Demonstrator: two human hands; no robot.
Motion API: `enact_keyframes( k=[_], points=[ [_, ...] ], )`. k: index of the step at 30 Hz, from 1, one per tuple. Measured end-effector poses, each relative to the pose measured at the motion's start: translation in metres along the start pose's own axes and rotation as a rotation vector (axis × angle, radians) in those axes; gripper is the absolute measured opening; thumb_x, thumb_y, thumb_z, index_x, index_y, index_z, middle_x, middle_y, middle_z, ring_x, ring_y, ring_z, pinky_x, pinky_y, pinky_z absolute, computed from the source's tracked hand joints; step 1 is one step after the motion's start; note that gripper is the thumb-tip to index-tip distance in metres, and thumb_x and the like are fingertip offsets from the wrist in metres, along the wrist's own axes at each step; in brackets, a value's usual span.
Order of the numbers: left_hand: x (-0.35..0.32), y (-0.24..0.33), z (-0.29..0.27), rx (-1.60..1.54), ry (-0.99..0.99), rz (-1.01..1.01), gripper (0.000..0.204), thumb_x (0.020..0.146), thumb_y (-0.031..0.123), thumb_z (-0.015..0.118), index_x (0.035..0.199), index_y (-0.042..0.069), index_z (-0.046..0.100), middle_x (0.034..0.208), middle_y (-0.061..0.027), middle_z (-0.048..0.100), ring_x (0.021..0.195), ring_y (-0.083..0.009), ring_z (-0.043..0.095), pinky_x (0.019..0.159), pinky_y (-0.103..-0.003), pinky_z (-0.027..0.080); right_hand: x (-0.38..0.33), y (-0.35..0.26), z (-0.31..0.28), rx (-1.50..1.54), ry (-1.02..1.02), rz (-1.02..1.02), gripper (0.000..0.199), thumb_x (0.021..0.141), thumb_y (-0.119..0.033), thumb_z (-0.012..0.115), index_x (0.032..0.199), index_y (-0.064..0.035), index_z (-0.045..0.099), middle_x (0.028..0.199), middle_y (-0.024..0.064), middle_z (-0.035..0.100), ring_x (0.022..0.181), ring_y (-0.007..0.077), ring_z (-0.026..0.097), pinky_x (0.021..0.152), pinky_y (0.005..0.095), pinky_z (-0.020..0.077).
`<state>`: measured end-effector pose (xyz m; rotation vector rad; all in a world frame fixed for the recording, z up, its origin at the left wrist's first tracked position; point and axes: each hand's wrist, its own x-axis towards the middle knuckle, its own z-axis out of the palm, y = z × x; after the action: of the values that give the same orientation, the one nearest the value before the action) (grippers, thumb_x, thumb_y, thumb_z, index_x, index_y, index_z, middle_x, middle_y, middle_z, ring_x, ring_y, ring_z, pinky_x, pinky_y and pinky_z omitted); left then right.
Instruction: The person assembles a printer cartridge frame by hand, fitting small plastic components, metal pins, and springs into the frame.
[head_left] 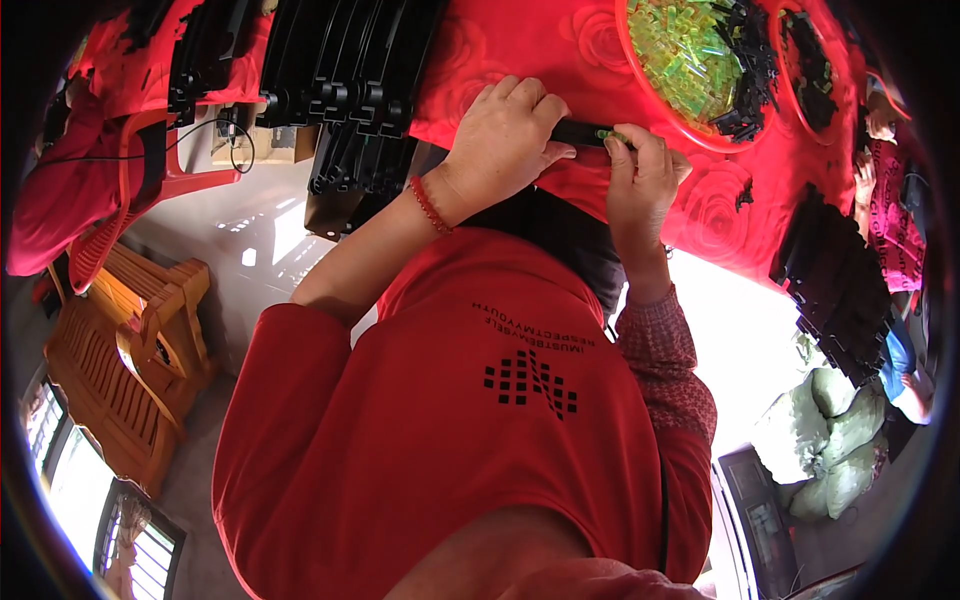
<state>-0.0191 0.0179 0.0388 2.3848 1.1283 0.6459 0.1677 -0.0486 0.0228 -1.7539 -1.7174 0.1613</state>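
A narrow black plastic strip [580, 133] lies between my two hands, above the edge of the red tablecloth. My left hand [508, 135], with a red beaded bracelet at its wrist, is closed round the strip's left part and covers much of it. At its other end, my right hand [641, 175] pinches with thumb and fingers. A small yellow-green piece [604, 134] shows at those right fingertips, against the strip. Whether it is fixed to the strip, I cannot tell.
A red round tray [637, 62] beyond my right hand holds many translucent yellow-green pieces [685, 50] and small black parts [748, 85]. Black strips are stacked at the left [345, 60] and right [835, 275]. Other people sit at both sides. Pale sacks [825, 435] stand at the lower right.
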Motion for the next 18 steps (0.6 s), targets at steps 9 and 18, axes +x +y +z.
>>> enact_keyframes(
  k=[9,18],
  points=[
    [0.0019,-0.0017,-0.0012,-0.023,-0.048,-0.028,0.038,0.070,0.030,0.081,0.099,0.008,0.068,0.095,-0.0062,0.062,0.094,-0.0289,0.059,0.084,-0.040,0.049,0.0039,-0.0020,-0.0002,0.007,0.000,-0.042,0.012,0.086,-0.012,0.070,0.098,-0.0111,0.066,0.086,0.0005,0.067,0.076,0.0163,0.060,0.085,0.0345,0.0342],
    [0.0030,-0.0005,0.0000,-0.045,-0.054,-0.047,0.036,0.071,0.029,0.081,0.098,0.008,0.070,0.096,-0.0053,0.064,0.097,-0.0293,0.058,0.085,-0.041,0.049,0.0070,-0.0047,0.0049,-0.031,0.051,-0.097,0.011,0.087,-0.011,0.069,0.097,-0.0108,0.066,0.087,0.0004,0.068,0.077,0.0166,0.061,0.087,0.0341,0.0338]
  ],
)
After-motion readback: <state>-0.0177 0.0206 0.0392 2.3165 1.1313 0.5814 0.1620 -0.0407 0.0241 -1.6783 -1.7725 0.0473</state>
